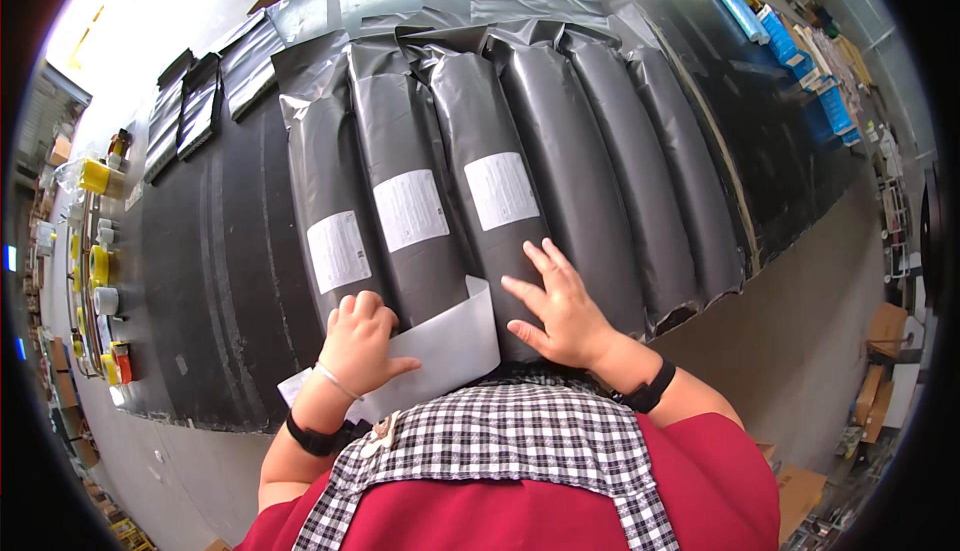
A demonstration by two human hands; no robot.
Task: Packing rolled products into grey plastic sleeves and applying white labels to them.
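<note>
Long, dark grey plastic-wrapped packages lie side by side in front of me. White labels are stuck on the left package (340, 251), the second package (410, 209) and the third package (501, 191). My left hand (362, 346) has its fingers curled over a white label strip (455, 336), with the thumb resting along it. The strip bends across the near ends of the packages, and its right end curls up. My right hand (562, 313) is open above the near part of the third package, fingers spread and nothing in it.
Folded dark bags (200, 101) lie at the table's far left. Tape rolls (99, 265) line the left edge of the black table (235, 281). Blue boxes (790, 46) and a clear-blue roll (731, 1) sit at the far right. Cardboard boxes (800, 496) stand on the floor.
</note>
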